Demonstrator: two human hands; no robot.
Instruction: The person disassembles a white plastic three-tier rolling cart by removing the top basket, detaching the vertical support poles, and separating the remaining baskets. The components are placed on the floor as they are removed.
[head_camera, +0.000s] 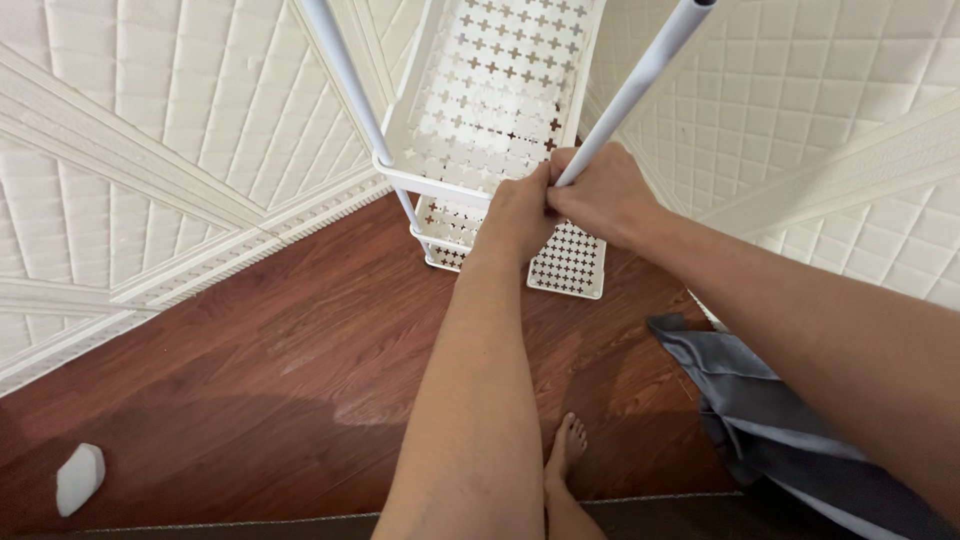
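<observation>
Both hands (565, 200) clenched together, arms outstretched

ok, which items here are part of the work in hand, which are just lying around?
In hand:
- white perforated shelf rack
- white pole, gripped by right hand
- left hand at the pole's base

Lying about:
- grey cloth
- small white block on the wood floor

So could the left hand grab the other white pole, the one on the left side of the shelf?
Probably yes. The left hand is at the shelf's front rim, clasped with the right hand around the near pole. The left pole stands uncovered just across the shelf, with nothing between.
</observation>
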